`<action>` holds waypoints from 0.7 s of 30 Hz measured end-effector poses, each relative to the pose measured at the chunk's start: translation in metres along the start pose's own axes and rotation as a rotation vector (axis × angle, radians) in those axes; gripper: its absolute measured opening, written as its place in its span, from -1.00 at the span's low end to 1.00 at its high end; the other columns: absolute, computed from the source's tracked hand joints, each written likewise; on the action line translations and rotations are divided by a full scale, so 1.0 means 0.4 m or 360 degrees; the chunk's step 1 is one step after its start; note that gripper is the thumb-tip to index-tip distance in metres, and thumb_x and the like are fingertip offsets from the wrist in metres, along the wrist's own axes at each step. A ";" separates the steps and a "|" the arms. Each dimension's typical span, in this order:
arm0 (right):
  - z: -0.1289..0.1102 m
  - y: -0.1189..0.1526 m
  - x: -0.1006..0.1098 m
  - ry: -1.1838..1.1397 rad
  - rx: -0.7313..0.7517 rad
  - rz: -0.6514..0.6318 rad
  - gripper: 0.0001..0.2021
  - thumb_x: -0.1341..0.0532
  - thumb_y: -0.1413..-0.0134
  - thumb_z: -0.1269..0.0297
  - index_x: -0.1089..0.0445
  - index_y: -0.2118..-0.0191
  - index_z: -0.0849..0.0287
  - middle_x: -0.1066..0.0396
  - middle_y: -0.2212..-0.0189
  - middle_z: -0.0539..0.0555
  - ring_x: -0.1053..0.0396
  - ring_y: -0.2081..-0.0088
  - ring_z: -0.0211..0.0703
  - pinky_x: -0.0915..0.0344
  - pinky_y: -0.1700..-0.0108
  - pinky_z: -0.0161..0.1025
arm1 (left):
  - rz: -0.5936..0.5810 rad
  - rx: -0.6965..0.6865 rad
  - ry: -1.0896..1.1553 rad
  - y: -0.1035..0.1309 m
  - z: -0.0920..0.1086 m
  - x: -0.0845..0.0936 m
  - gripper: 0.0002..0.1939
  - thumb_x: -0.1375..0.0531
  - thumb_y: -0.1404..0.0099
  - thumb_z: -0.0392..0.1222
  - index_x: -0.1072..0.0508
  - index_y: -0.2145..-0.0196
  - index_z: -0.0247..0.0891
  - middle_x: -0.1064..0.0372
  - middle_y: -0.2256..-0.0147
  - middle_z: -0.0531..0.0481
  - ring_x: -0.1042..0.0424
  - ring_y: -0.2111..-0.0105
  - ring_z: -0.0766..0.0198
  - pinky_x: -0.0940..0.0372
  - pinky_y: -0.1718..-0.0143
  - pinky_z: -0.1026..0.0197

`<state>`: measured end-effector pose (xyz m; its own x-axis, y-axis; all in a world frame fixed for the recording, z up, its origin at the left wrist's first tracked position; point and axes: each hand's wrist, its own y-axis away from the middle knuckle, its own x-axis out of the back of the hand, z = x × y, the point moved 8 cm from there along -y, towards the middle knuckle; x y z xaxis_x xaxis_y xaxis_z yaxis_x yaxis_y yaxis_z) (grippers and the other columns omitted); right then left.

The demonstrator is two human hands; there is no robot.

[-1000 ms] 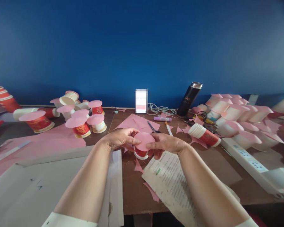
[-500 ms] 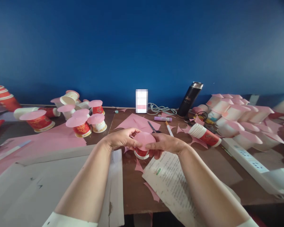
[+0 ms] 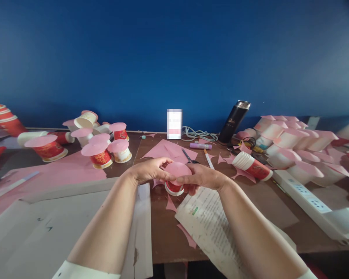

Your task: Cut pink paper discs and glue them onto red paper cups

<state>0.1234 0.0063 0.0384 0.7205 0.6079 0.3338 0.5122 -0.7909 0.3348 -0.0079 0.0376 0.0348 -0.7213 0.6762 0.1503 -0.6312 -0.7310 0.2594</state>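
Note:
Between both hands, a red paper cup point(image 3: 174, 189) stands upside down on the brown table with a pink paper disc point(image 3: 178, 171) over its upturned base. My left hand point(image 3: 154, 169) grips the disc and cup from the left, its thumb on the disc's edge. From the right, my right hand point(image 3: 202, 177) presses its thumb on the disc while its fingers curl round the cup's side. Just behind the hands lie scissors point(image 3: 188, 156) on pink paper point(image 3: 163, 149). A printed sheet point(image 3: 205, 213) lies partly under my right forearm.
Disc-topped cups point(image 3: 101, 157) stand at the left, more point(image 3: 305, 166) at the right. Stacked cups point(image 3: 251, 166), a power strip point(image 3: 302, 192), a black flask point(image 3: 232, 123), a glue stick point(image 3: 200, 146) and pink scraps lie around. Cardboard point(image 3: 64, 228) covers the front left.
My right thumb has shifted slightly left on the pink disc. Both hands stay around the cup.

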 end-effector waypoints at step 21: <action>0.023 -0.005 -0.001 -0.0401 -0.0006 -0.0163 -0.56 -0.22 -0.04 -0.10 -0.31 0.17 0.21 -0.53 0.39 0.13 -0.46 0.52 -0.24 -0.42 0.49 -0.34 | -0.0046 0.0050 0.0307 0.006 -0.004 0.008 -0.53 -0.29 -0.12 -0.08 -0.35 0.04 -0.26 -0.34 0.16 -0.10 -0.39 0.25 0.25 -0.30 0.26 0.19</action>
<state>0.1265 0.0072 0.0295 0.7590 0.6475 0.0682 0.5869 -0.7258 0.3590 -0.0123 0.0378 0.0342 -0.7462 0.6644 -0.0427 -0.6454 -0.7063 0.2909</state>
